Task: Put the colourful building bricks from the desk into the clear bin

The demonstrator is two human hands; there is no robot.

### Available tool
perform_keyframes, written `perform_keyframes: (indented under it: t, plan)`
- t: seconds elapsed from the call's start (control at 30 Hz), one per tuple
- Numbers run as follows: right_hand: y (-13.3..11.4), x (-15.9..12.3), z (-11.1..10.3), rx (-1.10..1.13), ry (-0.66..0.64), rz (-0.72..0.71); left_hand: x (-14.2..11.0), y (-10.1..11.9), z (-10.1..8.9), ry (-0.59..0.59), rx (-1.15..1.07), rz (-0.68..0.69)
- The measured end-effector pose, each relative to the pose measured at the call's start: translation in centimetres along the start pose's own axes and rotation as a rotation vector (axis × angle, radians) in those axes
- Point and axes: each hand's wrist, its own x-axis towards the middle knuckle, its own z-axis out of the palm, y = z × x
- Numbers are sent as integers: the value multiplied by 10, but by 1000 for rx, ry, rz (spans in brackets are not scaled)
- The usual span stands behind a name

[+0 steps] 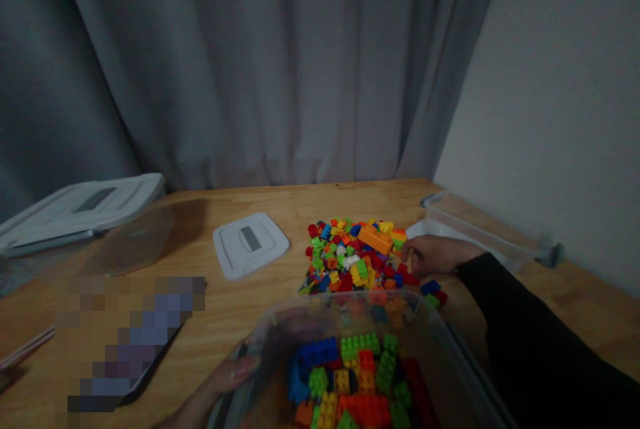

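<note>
Left grip (231,375): we clasp the left side of the clear bin (453,349), fingers showing through its wall.
Right grip (430,255): our fingers curl down at the brick pile's right edge; we cannot tell whether they pinch a brick.
Brick pile (333,262): heaped in mixed colours on the desk (240,199) beyond the clear bin, a large orange brick (375,239) on top.
Loose bricks (365,409): green, blue, yellow and red, inside the clear bin nearest us.
White lid (267,252): flat, left of the pile.
</note>
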Motion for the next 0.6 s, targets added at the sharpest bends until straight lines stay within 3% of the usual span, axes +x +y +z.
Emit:
perform_keyframes:
  t: [0.27, 0.43, 0.6]
  plan:
    - [8, 2, 1, 47, -6, 2, 3, -5, 0, 9, 12, -17]
    - [10, 2, -1, -5, 52, -68, -7, -3, 6, 30, -7, -33]
    - [4, -2, -3, -70, 112, -71, 1, -8, 2, 36, 12, -12]
